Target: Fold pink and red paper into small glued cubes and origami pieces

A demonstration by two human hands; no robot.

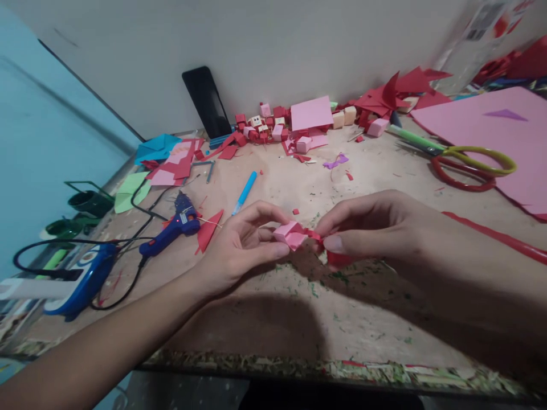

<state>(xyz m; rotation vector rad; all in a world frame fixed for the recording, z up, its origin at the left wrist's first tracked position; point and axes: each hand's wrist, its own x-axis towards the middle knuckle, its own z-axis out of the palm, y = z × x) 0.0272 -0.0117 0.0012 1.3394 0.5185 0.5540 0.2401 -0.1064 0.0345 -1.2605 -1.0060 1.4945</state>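
Note:
My left hand [241,245] pinches a small pink paper cube [289,234] between thumb and fingers, just above the table's middle. My right hand [376,230] meets it from the right, its thumb and fingers closed on a red paper piece [337,259] joined to the pink cube. Both hands hover low over the worn tabletop [299,319]. How the red piece is folded is hidden under my right fingers.
A blue glue gun [171,230] with its black cord lies to the left. A blue pen [245,192] is behind my hands, scissors [461,159] and a pink sheet [491,131] at the right. Several small paper cubes [273,128] and a black phone [207,102] stand by the wall.

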